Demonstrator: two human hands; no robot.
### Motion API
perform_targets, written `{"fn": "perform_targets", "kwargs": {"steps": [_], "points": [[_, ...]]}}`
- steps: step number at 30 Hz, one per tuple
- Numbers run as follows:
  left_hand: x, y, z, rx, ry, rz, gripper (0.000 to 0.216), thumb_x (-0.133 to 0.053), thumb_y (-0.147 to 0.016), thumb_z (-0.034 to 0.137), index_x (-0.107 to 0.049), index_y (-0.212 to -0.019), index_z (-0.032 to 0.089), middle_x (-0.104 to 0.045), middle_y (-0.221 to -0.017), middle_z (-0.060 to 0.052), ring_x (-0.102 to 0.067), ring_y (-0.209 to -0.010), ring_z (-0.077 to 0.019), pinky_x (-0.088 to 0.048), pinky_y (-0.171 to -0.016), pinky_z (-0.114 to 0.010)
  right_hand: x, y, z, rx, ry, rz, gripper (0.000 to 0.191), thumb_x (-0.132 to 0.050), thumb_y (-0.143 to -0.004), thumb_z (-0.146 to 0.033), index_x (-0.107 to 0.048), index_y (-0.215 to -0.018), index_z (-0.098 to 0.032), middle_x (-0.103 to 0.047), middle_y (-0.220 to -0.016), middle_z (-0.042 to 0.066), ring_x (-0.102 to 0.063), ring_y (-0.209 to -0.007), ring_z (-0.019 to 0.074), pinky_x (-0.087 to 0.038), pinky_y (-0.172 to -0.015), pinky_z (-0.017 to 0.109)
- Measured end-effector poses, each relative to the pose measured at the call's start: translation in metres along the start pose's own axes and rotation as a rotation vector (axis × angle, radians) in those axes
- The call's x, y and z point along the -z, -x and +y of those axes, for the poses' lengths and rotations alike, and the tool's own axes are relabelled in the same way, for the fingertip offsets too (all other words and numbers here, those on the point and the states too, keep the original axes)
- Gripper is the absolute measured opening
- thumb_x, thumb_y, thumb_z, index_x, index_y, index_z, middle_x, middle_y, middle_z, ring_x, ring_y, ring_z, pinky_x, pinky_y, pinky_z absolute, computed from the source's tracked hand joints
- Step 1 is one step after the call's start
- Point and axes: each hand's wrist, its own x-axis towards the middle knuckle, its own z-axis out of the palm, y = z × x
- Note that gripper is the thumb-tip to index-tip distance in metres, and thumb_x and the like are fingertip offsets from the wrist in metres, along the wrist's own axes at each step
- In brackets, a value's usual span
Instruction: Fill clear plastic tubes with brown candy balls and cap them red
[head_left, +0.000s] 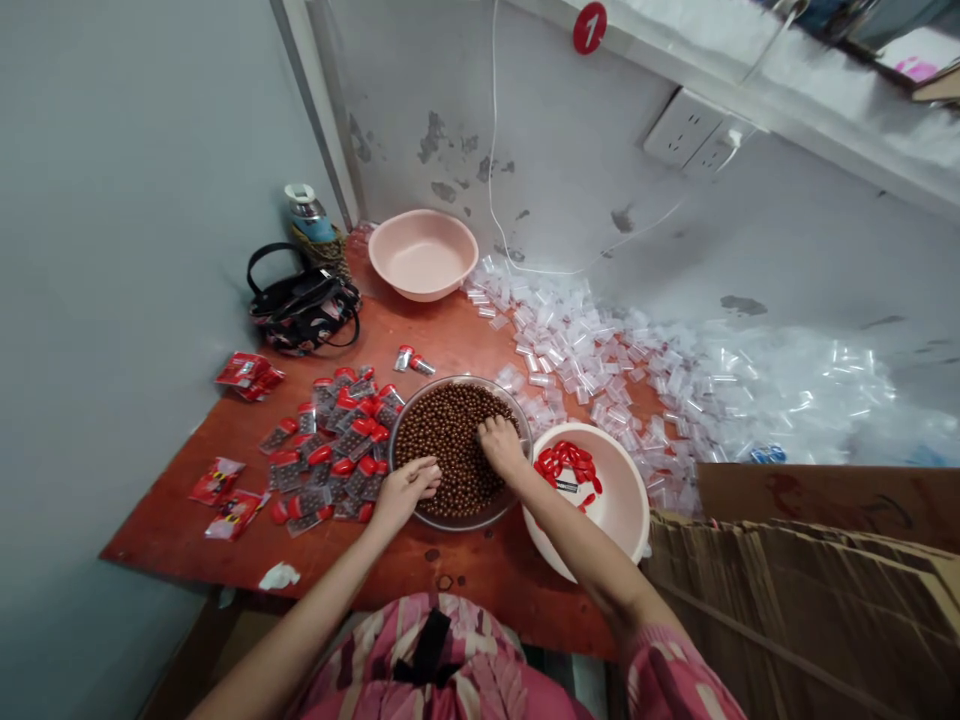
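Note:
A metal bowl (525, 422) full of small brown balls (457, 430) stands on the red-brown table. My right hand (501, 445) reaches into the balls at the bowl's right side, its fingers curled; whatever they hold is hidden. Over the bowl's left rim is my left hand (409, 488), fingers drawn together, with nothing clearly visible in them. Just left of it lies a pile of clear containers with red caps (337, 440), filled with dark balls. Under my right forearm, a pale basin (626, 500) holds loose red caps (566, 460).
Many clear empty tubes (570, 340) spread along the wall. A pink basin (424, 255), a black handbag (304, 310) and a flask (307, 215) stand at the back. Red packets (251, 375) lie at left. Flattened cardboard (787, 600) is stacked at right.

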Motion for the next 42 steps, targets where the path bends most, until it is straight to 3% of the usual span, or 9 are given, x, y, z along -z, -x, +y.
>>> {"fn": "perform_targets", "kwargs": {"steps": [4,8,14,17,20,24,29,35,42], "points": [[0.012,0.008,-0.009,0.005,0.023,0.061,0.051,-0.063,-0.063,0.041,-0.055,-0.100,0.007,-0.066,-0.081,-0.011,-0.063,-0.072,-0.0191,-0.052,-0.070,-0.036,-0.023,-0.013,-0.019,0.042,-0.111,-0.034,0.020,-0.041,-0.076,-0.009,-0.055,-0.090,-0.013,-0.056,-0.093,0.011,-0.046,-0.092,0.0208,-0.035,-0.082,0.032],[0.017,0.008,-0.012,-0.072,-0.015,0.086,0.050,-0.058,-0.067,0.043,-0.053,-0.103,0.008,-0.064,-0.092,-0.013,-0.062,-0.080,-0.0213,-0.051,-0.072,-0.038,-0.025,-0.005,-0.018,0.005,-0.262,-0.009,0.036,-0.051,-0.070,-0.012,-0.049,-0.106,-0.015,-0.056,-0.102,0.007,-0.050,-0.092,0.0159,-0.038,-0.082,0.027],[-0.001,-0.005,0.004,-0.380,-0.324,-0.021,0.049,-0.050,-0.074,0.035,-0.044,-0.120,0.019,-0.048,-0.123,-0.009,-0.049,-0.108,-0.0195,-0.037,-0.093,-0.037,0.001,0.025,-0.017,0.021,-1.345,-0.118,0.044,-0.062,-0.063,-0.025,-0.053,-0.106,-0.022,-0.060,-0.094,-0.001,-0.055,-0.087,0.0144,-0.040,-0.083,0.031],[-0.018,-0.009,0.015,-0.442,-0.360,-0.119,0.045,-0.046,-0.076,0.032,-0.045,-0.119,0.019,-0.048,-0.123,-0.007,-0.045,-0.111,-0.0183,-0.031,-0.097,-0.036,0.014,0.036,-0.024,0.039,-1.571,-0.151,0.043,-0.063,-0.062,-0.030,-0.056,-0.104,-0.021,-0.061,-0.092,-0.001,-0.055,-0.085,0.0141,-0.039,-0.084,0.032],[-0.033,-0.006,0.024,-0.439,-0.319,-0.156,0.040,-0.048,-0.075,0.032,-0.052,-0.112,0.017,-0.056,-0.113,-0.007,-0.052,-0.103,-0.0188,-0.036,-0.093,-0.035,0.022,0.046,-0.025,-0.011,-1.522,-0.062,0.032,-0.062,-0.063,-0.033,-0.061,-0.093,-0.020,-0.061,-0.080,-0.002,-0.055,-0.075,0.0126,-0.041,-0.076,0.029],[-0.047,0.001,0.029,-0.473,-0.295,-0.140,0.032,-0.049,-0.074,0.031,-0.058,-0.100,0.015,-0.062,-0.100,-0.006,-0.056,-0.092,-0.0184,-0.041,-0.086,-0.032,0.030,0.062,-0.018,-0.110,-1.144,0.144,0.020,-0.058,-0.068,-0.035,-0.062,-0.079,-0.019,-0.057,-0.069,-0.002,-0.052,-0.067,0.0124,-0.042,-0.070,0.027],[-0.049,0.003,0.032,-0.471,-0.339,-0.123,0.033,-0.051,-0.074,0.034,-0.059,-0.099,0.015,-0.063,-0.099,-0.006,-0.057,-0.090,-0.0185,-0.042,-0.084,-0.032,0.054,0.083,-0.013,0.082,-0.877,0.373,0.038,-0.055,-0.074,-0.030,-0.049,-0.111,-0.024,-0.054,-0.105,0.005,-0.049,-0.095,0.0166,-0.036,-0.087,0.032],[-0.044,0.005,0.032,-0.367,-0.302,-0.248,0.040,-0.052,-0.072,0.038,-0.059,-0.102,0.013,-0.061,-0.106,-0.008,-0.056,-0.095,-0.0206,-0.043,-0.085,-0.036,0.067,0.084,-0.008,0.303,-0.815,0.309,0.027,-0.043,-0.082,-0.026,-0.053,-0.106,-0.023,-0.054,-0.101,0.006,-0.049,-0.096,0.0153,-0.037,-0.087,0.031],[-0.030,0.006,0.018,-0.357,-0.421,-0.227,0.044,-0.060,-0.066,0.041,-0.059,-0.100,0.013,-0.061,-0.105,-0.008,-0.054,-0.097,-0.0233,-0.038,-0.092,-0.039,0.030,0.092,-0.020,0.247,-0.770,0.390,0.032,-0.044,-0.082,-0.028,-0.048,-0.112,-0.020,-0.056,-0.107,0.005,-0.050,-0.099,0.0128,-0.039,-0.087,0.026]]}}
